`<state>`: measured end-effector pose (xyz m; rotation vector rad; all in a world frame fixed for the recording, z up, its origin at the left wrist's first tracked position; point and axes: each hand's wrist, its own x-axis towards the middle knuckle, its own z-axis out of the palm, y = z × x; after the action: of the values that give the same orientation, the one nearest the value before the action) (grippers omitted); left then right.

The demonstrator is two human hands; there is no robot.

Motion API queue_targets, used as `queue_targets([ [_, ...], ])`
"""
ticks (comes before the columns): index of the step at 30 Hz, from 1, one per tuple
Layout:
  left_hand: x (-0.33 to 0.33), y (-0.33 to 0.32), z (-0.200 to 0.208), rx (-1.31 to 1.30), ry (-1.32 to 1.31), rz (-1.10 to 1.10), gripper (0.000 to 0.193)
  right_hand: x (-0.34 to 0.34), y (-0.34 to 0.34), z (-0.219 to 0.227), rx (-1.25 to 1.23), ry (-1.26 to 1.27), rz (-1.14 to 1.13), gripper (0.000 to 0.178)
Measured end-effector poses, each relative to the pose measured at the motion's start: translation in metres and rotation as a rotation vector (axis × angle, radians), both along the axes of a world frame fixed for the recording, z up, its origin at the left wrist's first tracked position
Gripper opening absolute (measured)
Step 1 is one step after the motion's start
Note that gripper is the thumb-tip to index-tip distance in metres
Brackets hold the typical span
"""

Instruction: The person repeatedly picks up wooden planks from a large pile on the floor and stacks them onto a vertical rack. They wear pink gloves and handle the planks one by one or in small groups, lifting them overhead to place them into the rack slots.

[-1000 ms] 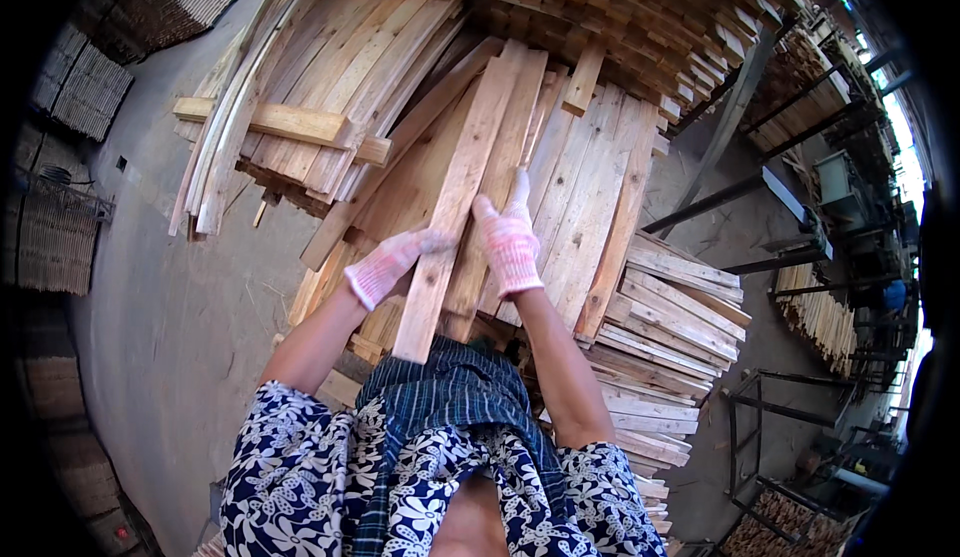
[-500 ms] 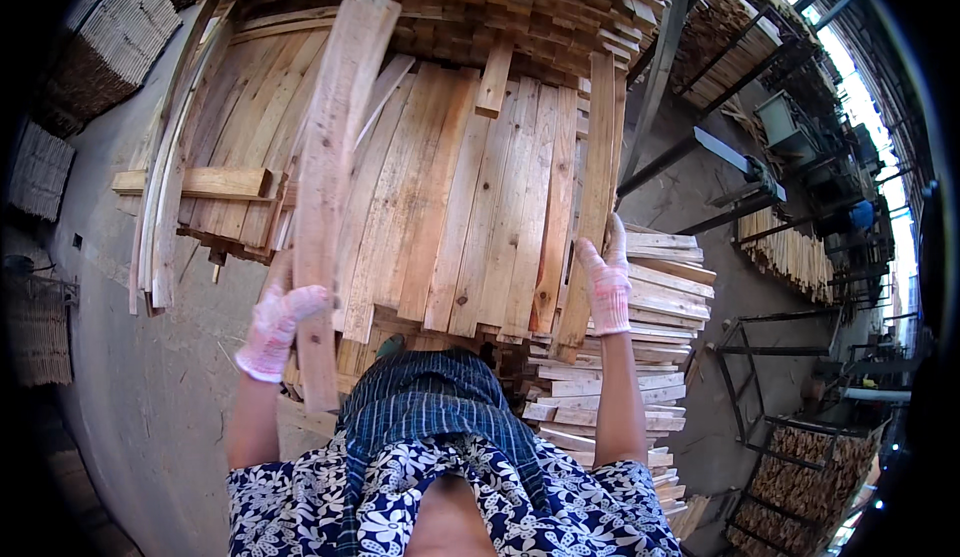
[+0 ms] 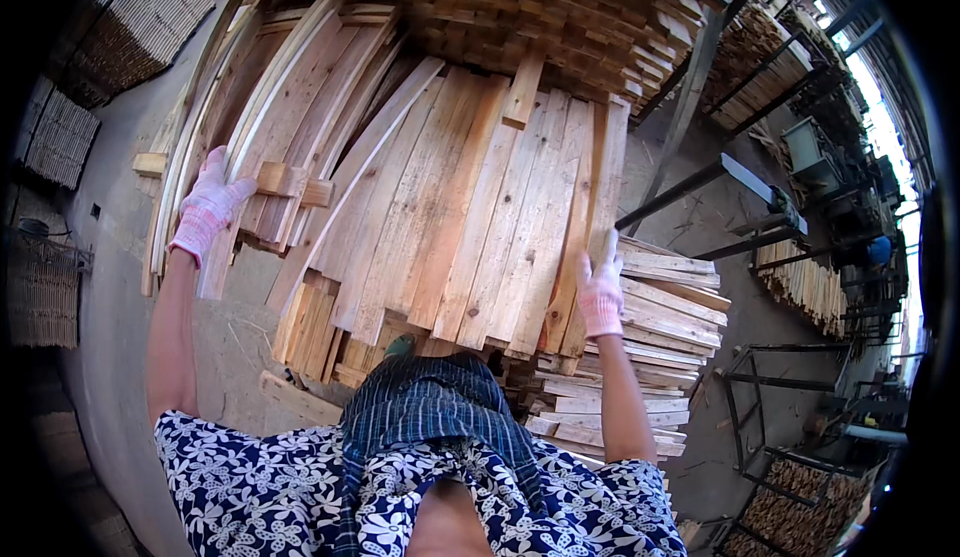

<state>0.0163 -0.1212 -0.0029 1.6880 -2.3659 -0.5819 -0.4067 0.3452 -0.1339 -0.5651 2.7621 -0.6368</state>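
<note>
My left hand (image 3: 208,207), in a pink-and-white knit glove, is at the near end of a long plank (image 3: 285,62) at the left of the stack. Its thumb and fingers close about that plank, which stands on edge beside other upright planks (image 3: 178,182). My right hand (image 3: 600,297), gloved alike, rests on the rightmost board (image 3: 607,172) of the flat layer. Its fingers are stretched out and apart. Between my hands lies a row of flat boards (image 3: 455,197), side by side and pointing away from me. A short wooden block (image 3: 290,183) lies across the left planks.
A tall pile of stacked timber (image 3: 500,17) rises at the far side. Board ends (image 3: 660,327) jut from a stack at the right. A metal bar (image 3: 680,197) and a metal frame (image 3: 790,382) stand farther right. More bundled wood (image 3: 130,17) is at the far left.
My left hand has carried the plank from the middle left to the left-hand group and laid it there on edge. My right hand stays at the right edge board, its fingers spread a little wider.
</note>
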Motion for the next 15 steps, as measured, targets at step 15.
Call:
queue_targets([
  [15,0.001,0.022,0.067,0.241,0.088,-0.025,0.078,-0.003,0.022,-0.030,-0.163,0.209,0.147,0.038],
])
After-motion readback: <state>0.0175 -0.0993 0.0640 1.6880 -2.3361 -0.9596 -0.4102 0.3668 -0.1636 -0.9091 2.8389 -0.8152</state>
